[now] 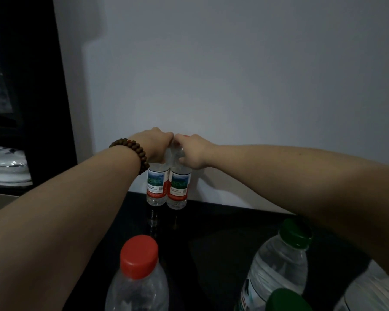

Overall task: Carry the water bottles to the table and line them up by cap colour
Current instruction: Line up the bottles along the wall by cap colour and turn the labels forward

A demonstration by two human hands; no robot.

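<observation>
Left hand (158, 145) grips neck of one small clear red-labelled plastic bottle (157, 187), right hand (192, 151) its twin bottle (177, 191), both upright, touching, at far edge of glossy black table (222, 230) by white wall (234, 86), probably pairing matching caps.

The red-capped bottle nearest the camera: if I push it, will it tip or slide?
The red-capped bottle looks slim and stands upright, so a high push would probably tip it. The dark table looks glossy, so a low push may slide it instead. Its thin plastic likely dents easily.
</observation>
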